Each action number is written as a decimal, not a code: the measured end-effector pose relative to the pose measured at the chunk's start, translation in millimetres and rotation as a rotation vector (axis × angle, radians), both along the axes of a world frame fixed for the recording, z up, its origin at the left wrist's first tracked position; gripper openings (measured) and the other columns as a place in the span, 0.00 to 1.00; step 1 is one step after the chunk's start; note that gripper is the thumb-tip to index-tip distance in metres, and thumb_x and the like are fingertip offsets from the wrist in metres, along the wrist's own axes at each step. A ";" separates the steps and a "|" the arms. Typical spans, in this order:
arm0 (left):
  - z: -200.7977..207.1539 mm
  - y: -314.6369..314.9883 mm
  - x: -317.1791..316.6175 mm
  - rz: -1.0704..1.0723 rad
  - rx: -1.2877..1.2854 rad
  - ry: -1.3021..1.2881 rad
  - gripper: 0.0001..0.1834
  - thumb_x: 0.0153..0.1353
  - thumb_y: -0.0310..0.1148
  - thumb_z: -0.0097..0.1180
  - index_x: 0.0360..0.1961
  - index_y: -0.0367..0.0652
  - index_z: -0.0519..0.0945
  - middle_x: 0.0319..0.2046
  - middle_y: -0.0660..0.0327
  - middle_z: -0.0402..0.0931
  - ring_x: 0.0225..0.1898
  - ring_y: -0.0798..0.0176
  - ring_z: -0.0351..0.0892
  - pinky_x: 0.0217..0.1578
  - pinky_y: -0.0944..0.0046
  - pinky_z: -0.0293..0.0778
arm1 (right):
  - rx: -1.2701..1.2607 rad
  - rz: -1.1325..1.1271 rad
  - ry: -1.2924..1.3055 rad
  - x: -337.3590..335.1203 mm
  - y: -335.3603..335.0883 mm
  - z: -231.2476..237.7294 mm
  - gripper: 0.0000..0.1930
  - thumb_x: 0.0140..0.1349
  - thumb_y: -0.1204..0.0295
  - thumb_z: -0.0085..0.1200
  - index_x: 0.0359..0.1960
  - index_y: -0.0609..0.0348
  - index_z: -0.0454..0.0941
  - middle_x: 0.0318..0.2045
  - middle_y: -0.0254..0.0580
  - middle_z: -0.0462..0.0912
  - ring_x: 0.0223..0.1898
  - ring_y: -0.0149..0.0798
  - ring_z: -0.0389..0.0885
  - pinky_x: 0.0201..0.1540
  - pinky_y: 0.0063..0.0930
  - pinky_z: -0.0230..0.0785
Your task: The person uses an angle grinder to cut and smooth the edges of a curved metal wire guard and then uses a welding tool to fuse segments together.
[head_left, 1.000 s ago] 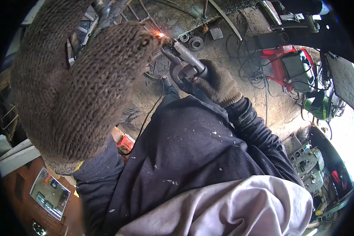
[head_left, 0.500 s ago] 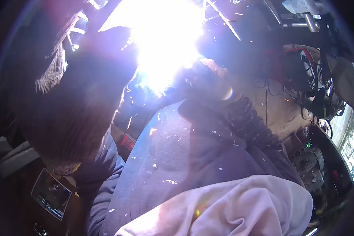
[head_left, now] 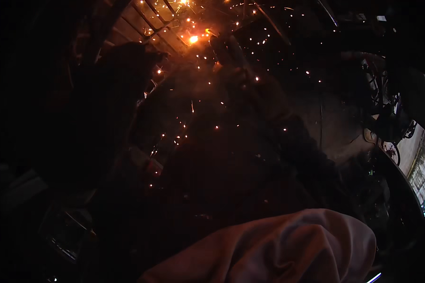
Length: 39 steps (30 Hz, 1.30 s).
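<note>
Much of the picture is very dark. A glowing orange weld spot [head_left: 193, 39] burns at the top, beside crossing metal bars [head_left: 148, 16], with sparks scattered below and around it. My right hand [head_left: 238, 78], gloved and dim, is closed around what looks like a welding torch [head_left: 218, 45], its tip glowing close to the spot. My left hand [head_left: 127, 59] is a dark gloved shape left of the glow, near the bars; its fingers are lost in shadow.
A pale cloth [head_left: 288, 245] is bunched at the bottom. Dim machine parts and cables [head_left: 370, 85] stand at the right, with a wheel-like ring [head_left: 391, 153] by a bright strip of ground [head_left: 415, 160]. A dark flat panel [head_left: 63, 233] lies lower left.
The blinding white-blue arc has gone out, leaving an orange glow and flying sparks. The scene has turned dark, and the bars at the top now show.
</note>
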State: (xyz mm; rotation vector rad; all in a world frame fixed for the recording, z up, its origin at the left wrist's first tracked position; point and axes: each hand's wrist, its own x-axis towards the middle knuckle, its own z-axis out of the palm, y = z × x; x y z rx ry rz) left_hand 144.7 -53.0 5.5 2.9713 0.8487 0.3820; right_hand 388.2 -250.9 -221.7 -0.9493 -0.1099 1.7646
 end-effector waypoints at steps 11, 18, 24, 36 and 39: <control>9.1 -4.5 -0.7 -0.006 0.016 -0.029 0.25 0.64 0.37 0.69 0.59 0.37 0.81 0.49 0.50 0.85 0.43 0.61 0.89 0.42 0.60 0.87 | 0.366 0.355 -1.137 4.5 -14.1 18.7 0.31 0.62 0.63 0.63 0.64 0.64 0.73 0.50 0.55 0.83 0.53 0.49 0.84 0.56 0.40 0.75; 9.4 -5.6 -2.4 -0.023 0.010 -0.050 0.25 0.63 0.38 0.70 0.59 0.37 0.81 0.49 0.50 0.85 0.43 0.61 0.89 0.42 0.59 0.87 | 0.434 0.336 -1.258 -1.3 -11.2 18.5 0.29 0.63 0.59 0.65 0.61 0.61 0.74 0.44 0.55 0.86 0.47 0.56 0.87 0.50 0.42 0.77; 9.5 -8.1 -1.8 -0.024 0.004 -0.063 0.26 0.63 0.38 0.71 0.59 0.38 0.81 0.49 0.50 0.85 0.43 0.61 0.89 0.42 0.58 0.87 | 0.401 0.381 -1.229 -3.8 -9.3 24.2 0.31 0.63 0.56 0.66 0.63 0.60 0.74 0.48 0.56 0.85 0.51 0.55 0.85 0.55 0.43 0.76; 10.1 2.6 -55.2 0.146 0.152 0.212 0.26 0.61 0.42 0.72 0.56 0.39 0.83 0.47 0.52 0.87 0.41 0.60 0.90 0.41 0.58 0.86 | 0.399 0.434 -1.321 -5.4 -9.0 21.5 0.33 0.62 0.53 0.67 0.64 0.59 0.74 0.47 0.57 0.86 0.52 0.58 0.85 0.56 0.44 0.75; 3.4 2.1 -57.5 0.233 0.012 0.190 0.25 0.61 0.42 0.72 0.55 0.40 0.84 0.47 0.53 0.87 0.41 0.60 0.90 0.41 0.58 0.86 | 0.370 0.437 -1.353 -6.6 -8.5 26.4 0.33 0.62 0.53 0.66 0.63 0.58 0.74 0.47 0.57 0.86 0.51 0.58 0.85 0.56 0.45 0.75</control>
